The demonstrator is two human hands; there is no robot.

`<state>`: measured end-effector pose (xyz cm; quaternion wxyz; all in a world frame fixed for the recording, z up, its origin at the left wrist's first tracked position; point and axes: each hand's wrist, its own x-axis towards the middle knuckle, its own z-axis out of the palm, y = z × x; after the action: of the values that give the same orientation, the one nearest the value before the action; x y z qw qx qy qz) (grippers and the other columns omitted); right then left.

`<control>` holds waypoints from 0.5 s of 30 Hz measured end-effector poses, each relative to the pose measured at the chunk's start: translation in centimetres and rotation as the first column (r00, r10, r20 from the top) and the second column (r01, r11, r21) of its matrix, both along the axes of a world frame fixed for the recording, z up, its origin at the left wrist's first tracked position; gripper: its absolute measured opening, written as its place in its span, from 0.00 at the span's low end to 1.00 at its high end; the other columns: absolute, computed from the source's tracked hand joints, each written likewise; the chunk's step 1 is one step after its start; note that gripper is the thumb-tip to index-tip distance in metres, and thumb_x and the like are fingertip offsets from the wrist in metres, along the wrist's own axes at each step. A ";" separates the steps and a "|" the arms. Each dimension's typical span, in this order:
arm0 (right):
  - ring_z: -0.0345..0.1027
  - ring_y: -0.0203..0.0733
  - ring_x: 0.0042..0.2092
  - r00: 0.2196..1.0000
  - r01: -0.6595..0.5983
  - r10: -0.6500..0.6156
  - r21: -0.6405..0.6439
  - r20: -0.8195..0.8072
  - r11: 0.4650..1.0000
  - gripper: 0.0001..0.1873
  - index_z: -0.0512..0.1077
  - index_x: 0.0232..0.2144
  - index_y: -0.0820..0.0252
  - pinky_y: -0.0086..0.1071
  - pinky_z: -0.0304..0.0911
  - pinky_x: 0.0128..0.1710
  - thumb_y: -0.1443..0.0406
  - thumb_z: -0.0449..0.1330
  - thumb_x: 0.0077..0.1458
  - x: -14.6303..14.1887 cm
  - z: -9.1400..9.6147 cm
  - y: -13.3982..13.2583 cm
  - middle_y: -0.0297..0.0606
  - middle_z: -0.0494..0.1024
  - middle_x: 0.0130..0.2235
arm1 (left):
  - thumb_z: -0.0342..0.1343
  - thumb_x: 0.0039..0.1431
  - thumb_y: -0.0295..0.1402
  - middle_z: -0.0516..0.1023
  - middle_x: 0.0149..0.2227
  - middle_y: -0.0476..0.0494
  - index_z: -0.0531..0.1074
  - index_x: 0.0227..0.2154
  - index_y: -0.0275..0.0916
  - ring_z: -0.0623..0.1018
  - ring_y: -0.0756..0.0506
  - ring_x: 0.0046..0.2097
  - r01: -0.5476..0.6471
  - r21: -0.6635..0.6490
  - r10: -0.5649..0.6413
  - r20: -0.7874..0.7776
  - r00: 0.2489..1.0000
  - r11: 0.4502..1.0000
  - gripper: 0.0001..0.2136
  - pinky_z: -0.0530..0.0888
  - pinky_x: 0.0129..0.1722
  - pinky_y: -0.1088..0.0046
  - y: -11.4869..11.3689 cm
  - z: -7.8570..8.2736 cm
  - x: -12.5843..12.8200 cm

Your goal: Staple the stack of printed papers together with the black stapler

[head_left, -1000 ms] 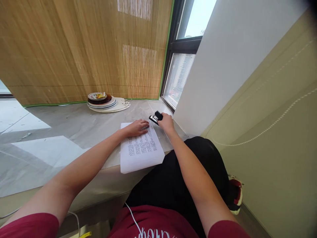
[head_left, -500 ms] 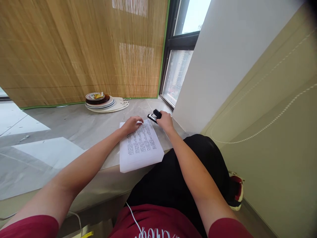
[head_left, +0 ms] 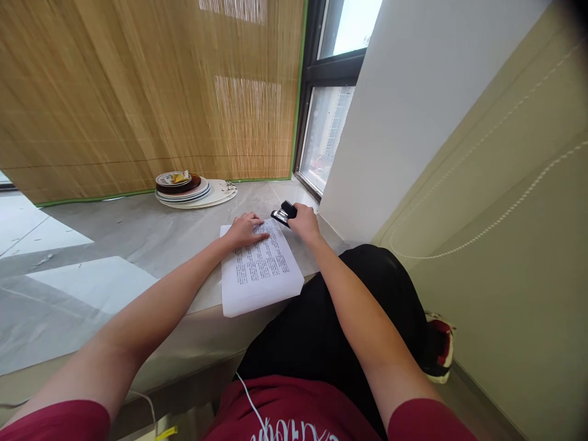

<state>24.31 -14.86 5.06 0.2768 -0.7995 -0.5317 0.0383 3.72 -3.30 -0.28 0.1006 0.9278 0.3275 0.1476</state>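
Printed paper sheets (head_left: 261,269) lie on the grey window ledge, their near edge hanging over its front. My left hand (head_left: 244,231) rests on the upper part of the sheets, fingers spread and thumb apart. My right hand (head_left: 304,219) is wrapped round a black stapler (head_left: 283,212) with a shiny metal part. The stapler is just beyond the top right corner of the paper, its front end pointing left. From here I cannot tell whether its jaws touch the paper.
A stack of plates (head_left: 184,187) stands on the ledge (head_left: 138,229) at the back, below a bamboo blind (head_left: 151,92). To the right are a window (head_left: 326,135), a white wall (head_left: 390,122) and a hanging bead chain (head_left: 496,236). My knee (head_left: 376,282) is against the ledge's front.
My left hand's fingers have spread out and now lie flatter on the paper. The stapler in my right hand has shifted only slightly. The camera view has moved a little.
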 end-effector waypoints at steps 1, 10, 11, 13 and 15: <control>0.79 0.52 0.45 1.000 -0.002 0.002 -0.002 0.005 1.000 0.15 0.78 0.45 0.57 0.32 0.67 0.38 0.69 0.65 0.53 0.0 0.0 0.0 0.45 0.83 0.43 | 0.61 0.62 0.56 0.75 0.60 0.36 0.80 0.57 0.44 0.74 0.30 0.60 -0.002 0.000 0.002 0.003 1.000 1.000 0.28 0.69 0.61 0.49 0.0 0.0 0.0; 0.78 0.50 0.45 1.000 0.026 -0.026 -0.011 0.005 1.000 0.16 0.79 0.44 0.57 0.31 0.66 0.39 0.70 0.64 0.52 -0.2 0.1 -0.1 0.44 0.84 0.43 | 0.60 0.64 0.51 0.76 0.58 0.36 0.80 0.56 0.44 0.75 0.32 0.59 -0.013 0.004 0.013 0.000 1.000 1.000 0.24 0.69 0.59 0.50 -0.2 0.1 0.1; 0.78 0.49 0.44 1.000 0.012 -0.012 -0.010 -0.005 1.000 0.16 0.79 0.44 0.57 0.31 0.65 0.38 0.70 0.64 0.52 -0.2 0.2 -0.1 0.44 0.83 0.42 | 0.60 0.64 0.51 0.76 0.57 0.36 0.80 0.56 0.44 0.75 0.32 0.58 -0.015 0.004 0.015 0.003 1.000 1.000 0.23 0.70 0.58 0.50 -0.1 0.1 0.1; 0.76 0.46 0.42 0.995 -0.094 0.093 -0.019 -0.039 0.995 0.14 0.80 0.41 0.58 0.29 0.63 0.36 0.69 0.65 0.50 -0.1 0.5 -0.1 0.40 0.83 0.40 | 0.60 0.64 0.49 0.77 0.56 0.36 0.81 0.54 0.45 0.75 0.32 0.57 -0.010 0.010 0.010 0.015 1.000 1.000 0.21 0.70 0.57 0.51 0.0 0.0 0.1; 0.74 0.43 0.38 0.950 -0.301 0.296 -0.038 -0.099 0.953 0.11 0.80 0.37 0.59 0.28 0.61 0.33 0.67 0.67 0.48 -0.3 0.8 -0.2 0.36 0.81 0.36 | 0.61 0.64 0.44 0.78 0.54 0.36 0.83 0.50 0.45 0.75 0.32 0.57 -0.008 0.014 0.008 0.032 0.999 1.000 0.16 0.71 0.56 0.53 0.3 -0.2 0.1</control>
<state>24.00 -15.05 5.87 0.2709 -0.7144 -0.6319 0.1303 3.79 -3.04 -0.52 0.0986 0.9247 0.3285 0.1652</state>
